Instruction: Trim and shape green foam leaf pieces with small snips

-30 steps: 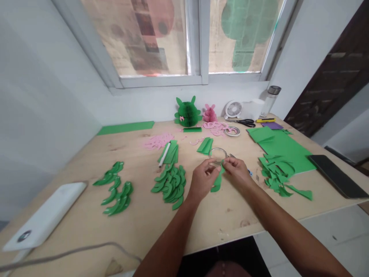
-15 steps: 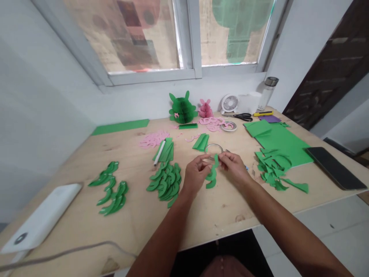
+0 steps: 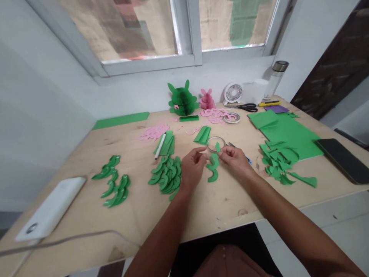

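My right hand [image 3: 234,158] pinches a small green paper piece [image 3: 218,147] between thumb and fingers. Close on its left is my left hand [image 3: 194,166], thumb and fingertips pressed together; whatever they may hold is too small to make out. Curved green paper cutouts [image 3: 213,176] lie just below and between the hands. A thin ring like a tape roll [image 3: 207,142] rests right behind the fingertips. Left of my left hand sits a heap of green curved cutouts [image 3: 166,175]. A scissors blade and blue handle [image 3: 249,160] show partly behind my right hand.
Green cutouts with pale strips [image 3: 117,190] lie left. Green scraps [image 3: 278,163], green sheets [image 3: 296,136] and a black phone [image 3: 343,159] are right. Behind stand green [image 3: 184,102] and pink [image 3: 206,100] paper figures, a fan [image 3: 233,93] and a bottle [image 3: 276,80]. A white power bank [image 3: 54,206] lies near left.
The view has tilted down slightly. The green piece in my right hand now points up from the fingertips, and the hands sit a little farther apart from the cutouts below.
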A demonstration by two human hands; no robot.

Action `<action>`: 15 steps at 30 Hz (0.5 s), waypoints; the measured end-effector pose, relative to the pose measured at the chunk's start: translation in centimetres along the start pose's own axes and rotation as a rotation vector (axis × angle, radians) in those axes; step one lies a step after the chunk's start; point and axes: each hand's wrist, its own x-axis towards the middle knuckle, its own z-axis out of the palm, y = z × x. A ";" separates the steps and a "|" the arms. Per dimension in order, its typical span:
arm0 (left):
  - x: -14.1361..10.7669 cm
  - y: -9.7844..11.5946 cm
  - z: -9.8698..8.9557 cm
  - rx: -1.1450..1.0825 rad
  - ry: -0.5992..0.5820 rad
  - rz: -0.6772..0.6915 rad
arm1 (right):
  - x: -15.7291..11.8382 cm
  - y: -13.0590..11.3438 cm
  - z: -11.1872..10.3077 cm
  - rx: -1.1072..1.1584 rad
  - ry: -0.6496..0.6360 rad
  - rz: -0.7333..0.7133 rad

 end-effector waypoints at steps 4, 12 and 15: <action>0.3 -0.4 -0.7 0.434 -0.032 0.117 | 0.1 -0.2 -0.2 0.008 0.008 0.019; 0.1 -0.8 -0.8 0.757 -0.251 0.194 | 0.4 -0.8 -0.9 0.065 0.079 -0.027; -0.1 -0.6 -0.7 0.789 -0.327 0.255 | 0.5 -1.0 -1.2 0.058 0.111 -0.030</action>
